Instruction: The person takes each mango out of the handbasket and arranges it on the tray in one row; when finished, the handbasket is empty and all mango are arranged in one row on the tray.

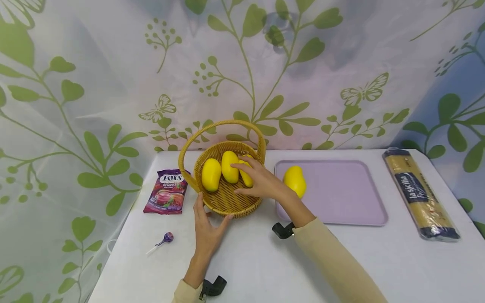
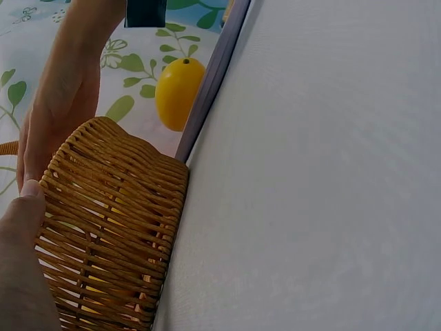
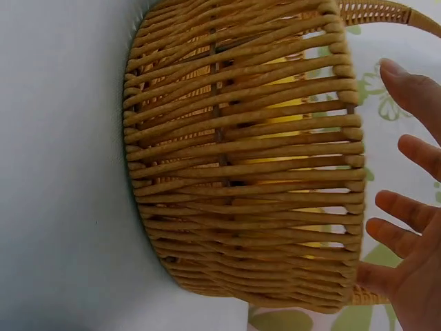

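Note:
A wicker basket [image 1: 235, 206] with a tall arched handle stands on the white table, holding yellow mangoes. Two of them, the left mango [image 1: 211, 174] and the middle mango [image 1: 229, 167], lie in plain sight. A right-hand mango [image 1: 246, 180] is partly covered by my right hand [image 1: 257, 179], which reaches in over the rim. In the right wrist view its fingers [image 3: 403, 210] are spread above the rim with nothing between them. My left hand [image 1: 207, 231] holds the basket's near left side, its thumb [image 2: 29, 189] at the rim.
A lilac tray [image 1: 341, 193] with one mango [image 1: 295, 181] at its left end sits right of the basket. Farther right lies a spaghetti pack [image 1: 420, 193]. On the left are a Fox's candy bag [image 1: 166, 192] and a lollipop [image 1: 168, 237]. A patterned curtain [image 1: 303, 84] hangs behind.

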A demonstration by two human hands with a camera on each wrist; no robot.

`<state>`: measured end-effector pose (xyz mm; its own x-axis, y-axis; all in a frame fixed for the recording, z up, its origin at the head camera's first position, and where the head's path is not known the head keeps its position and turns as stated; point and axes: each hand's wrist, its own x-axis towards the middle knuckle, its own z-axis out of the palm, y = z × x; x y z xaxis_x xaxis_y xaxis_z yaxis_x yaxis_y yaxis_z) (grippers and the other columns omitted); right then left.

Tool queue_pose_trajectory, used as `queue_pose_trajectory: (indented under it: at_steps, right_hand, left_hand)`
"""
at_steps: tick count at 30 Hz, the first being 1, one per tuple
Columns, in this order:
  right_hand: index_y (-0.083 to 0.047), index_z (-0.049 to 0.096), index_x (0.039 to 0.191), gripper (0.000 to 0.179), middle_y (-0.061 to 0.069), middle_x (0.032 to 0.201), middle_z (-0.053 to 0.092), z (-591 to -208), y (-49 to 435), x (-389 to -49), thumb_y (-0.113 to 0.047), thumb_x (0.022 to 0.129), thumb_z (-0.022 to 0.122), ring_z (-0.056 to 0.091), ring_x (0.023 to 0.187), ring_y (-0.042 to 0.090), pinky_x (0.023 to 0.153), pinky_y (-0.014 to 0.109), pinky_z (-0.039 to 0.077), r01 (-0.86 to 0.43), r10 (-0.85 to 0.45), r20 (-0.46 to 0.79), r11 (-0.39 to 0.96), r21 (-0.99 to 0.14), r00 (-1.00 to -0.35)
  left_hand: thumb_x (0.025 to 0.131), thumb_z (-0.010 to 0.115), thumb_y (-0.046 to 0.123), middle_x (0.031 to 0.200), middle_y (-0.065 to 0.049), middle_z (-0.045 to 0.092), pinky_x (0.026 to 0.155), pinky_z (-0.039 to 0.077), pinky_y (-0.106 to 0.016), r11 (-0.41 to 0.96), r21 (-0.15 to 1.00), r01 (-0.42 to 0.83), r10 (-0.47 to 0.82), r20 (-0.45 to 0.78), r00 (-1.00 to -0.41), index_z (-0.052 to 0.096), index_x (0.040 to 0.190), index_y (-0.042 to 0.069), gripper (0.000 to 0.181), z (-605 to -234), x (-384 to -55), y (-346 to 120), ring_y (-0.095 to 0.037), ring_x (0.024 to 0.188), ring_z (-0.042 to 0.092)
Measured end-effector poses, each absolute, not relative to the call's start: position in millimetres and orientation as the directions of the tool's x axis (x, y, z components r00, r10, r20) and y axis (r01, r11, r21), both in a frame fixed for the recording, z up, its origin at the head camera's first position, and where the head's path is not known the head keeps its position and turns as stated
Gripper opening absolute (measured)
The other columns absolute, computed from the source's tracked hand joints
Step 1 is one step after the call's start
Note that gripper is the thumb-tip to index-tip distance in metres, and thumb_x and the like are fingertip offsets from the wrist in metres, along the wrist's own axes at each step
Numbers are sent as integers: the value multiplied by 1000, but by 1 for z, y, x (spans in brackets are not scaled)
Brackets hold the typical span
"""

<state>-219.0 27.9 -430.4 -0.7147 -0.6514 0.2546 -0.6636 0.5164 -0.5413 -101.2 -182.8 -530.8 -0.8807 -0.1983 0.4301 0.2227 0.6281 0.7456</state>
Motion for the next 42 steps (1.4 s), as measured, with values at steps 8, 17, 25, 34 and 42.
queue_pose_trajectory:
  at_steps: [8, 17, 25, 34, 42]
  right_hand:
    - [-21, 45, 147, 74, 14, 158, 29, -436, 9, -235, -47, 84, 74, 30, 145, 34, 109, 54, 38, -639, -653, 210, 536, -552, -728]
    - [-22, 45, 147, 75, 15, 156, 31, -447, -9, -256, -46, 83, 76, 25, 146, 40, 116, 57, 25, -632, -648, 172, 589, -505, -742]
    - [-29, 37, 151, 84, 16, 158, 25, -459, -15, -271, -53, 80, 76, 15, 148, 41, 120, 58, 12, -565, -617, 73, 658, -497, -783]
    - [-37, 33, 152, 89, 17, 157, 31, -466, -20, -278, -57, 77, 76, 19, 147, 42, 120, 57, 13, -551, -581, 50, 736, -392, -812]
    - [-39, 34, 151, 84, 16, 150, 39, -470, -23, -276, -46, 81, 78, 20, 147, 41, 121, 53, 16, -539, -560, 38, 773, -334, -828]
  left_hand:
    - [77, 83, 39, 159, -7, 26, 87, 52, -43, 623, 754, 208, -204, 413, -887, 17, 157, 12, 108, -531, -102, -182, -23, 133, 41]
    - [76, 84, 37, 159, -8, 26, 86, 53, -44, 636, 743, 208, -208, 424, -881, 17, 157, 11, 108, -530, -101, -182, -26, 133, 41]
    - [76, 83, 37, 159, -9, 26, 86, 53, -42, 633, 746, 204, -208, 418, -884, 17, 157, 11, 107, -530, -101, -181, -23, 134, 40]
    - [76, 84, 35, 158, -13, 27, 84, 52, -42, 645, 726, 240, -187, 454, -871, 18, 156, 8, 108, -530, -104, -181, -25, 133, 41]
    - [75, 84, 35, 158, -11, 27, 85, 52, -42, 626, 747, 222, -203, 431, -879, 18, 156, 9, 108, -530, -101, -181, -29, 133, 42]
